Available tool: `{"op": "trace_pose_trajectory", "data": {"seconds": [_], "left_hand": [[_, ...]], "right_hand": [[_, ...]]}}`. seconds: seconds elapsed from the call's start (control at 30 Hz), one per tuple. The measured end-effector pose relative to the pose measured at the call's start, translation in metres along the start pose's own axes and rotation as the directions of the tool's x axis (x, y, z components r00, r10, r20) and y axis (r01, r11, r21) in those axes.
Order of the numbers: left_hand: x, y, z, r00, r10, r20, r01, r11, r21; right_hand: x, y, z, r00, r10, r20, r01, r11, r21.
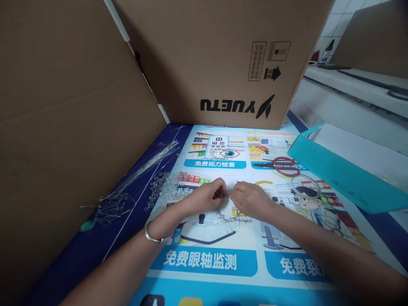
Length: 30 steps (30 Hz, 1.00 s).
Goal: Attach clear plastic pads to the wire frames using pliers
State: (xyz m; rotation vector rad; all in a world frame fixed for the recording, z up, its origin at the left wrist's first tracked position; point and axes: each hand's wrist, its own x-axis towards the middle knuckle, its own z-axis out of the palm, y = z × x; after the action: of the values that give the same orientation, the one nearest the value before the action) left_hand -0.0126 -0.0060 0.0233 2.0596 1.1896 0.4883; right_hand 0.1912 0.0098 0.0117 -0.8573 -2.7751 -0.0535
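Note:
My left hand (208,195), with a silver bangle on its wrist, is closed in a pinch on a thin wire. Close beside it, my right hand (251,199) is also closed, its fingertips pinching the fine strand at the narrow gap between the hands. Below the fingers hangs a loose tangle of thin wire with clear beads (228,217). What exactly sits between the fingertips is too small to make out. Left of my left hand, a spread of clear beads (167,187) lies on the printed table cover.
Red-handled scissors (287,165) and a ring-shaped coil (305,187) lie to the right, near a turquoise open box (347,174). A bundle of long thin wires (143,168) lies at left. Large cardboard panels (223,63) stand at the back and left.

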Motion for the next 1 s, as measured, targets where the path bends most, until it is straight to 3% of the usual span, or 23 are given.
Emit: {"op": "trace_pose_trajectory", "data": {"seconds": [0.47,1.0], "left_hand": [[0.0033,-0.0026,0.008,0.999,0.0,-0.053,0.008,0.988,0.157],[0.0029,-0.0004,0.0091,0.997,0.025,-0.076,-0.011,0.984,0.18]], "right_hand": [[0.0045,-0.0024,0.0046,0.999,-0.036,0.002,0.036,0.999,0.027],[0.0058,-0.0066,0.0074,0.99,0.124,0.071,-0.123,0.992,-0.011]]}}
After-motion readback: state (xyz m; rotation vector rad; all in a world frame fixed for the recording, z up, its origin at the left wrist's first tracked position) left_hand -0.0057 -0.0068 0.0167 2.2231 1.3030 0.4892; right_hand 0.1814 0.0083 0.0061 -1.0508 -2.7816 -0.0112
